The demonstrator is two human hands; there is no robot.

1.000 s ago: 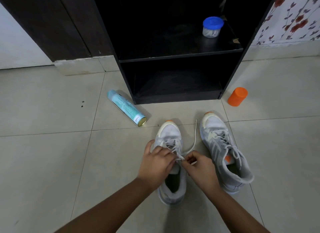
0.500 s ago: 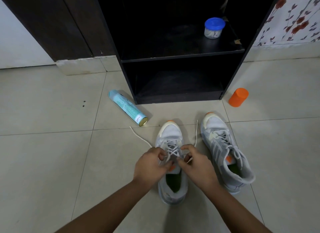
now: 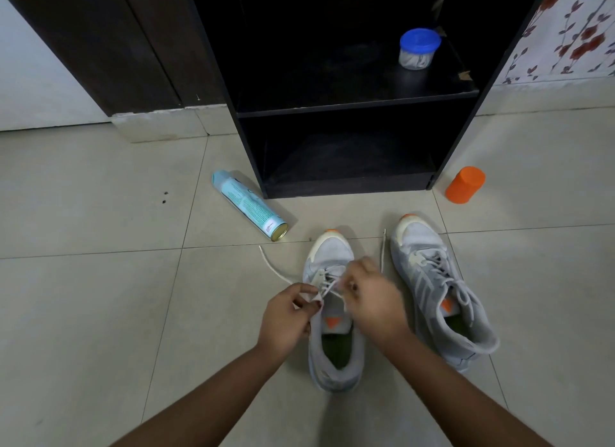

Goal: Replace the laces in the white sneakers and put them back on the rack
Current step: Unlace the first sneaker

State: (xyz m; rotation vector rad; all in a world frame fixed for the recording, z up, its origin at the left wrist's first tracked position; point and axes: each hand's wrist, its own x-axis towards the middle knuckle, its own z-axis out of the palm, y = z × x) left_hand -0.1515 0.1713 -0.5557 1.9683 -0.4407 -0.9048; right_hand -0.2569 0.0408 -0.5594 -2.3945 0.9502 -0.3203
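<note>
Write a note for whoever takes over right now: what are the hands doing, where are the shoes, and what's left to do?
Hands: the left hand pinches the lace beside the eyelets. The right hand is blurred and seems to grip the lace's other side.
Things: both sneakers are on the floor in front of the rack, the near sneaker under the hands and the other sneaker to its right.
Done: the other sneaker looks laced.
Left: finish lacing the near sneaker, then put both on the rack.
</note>
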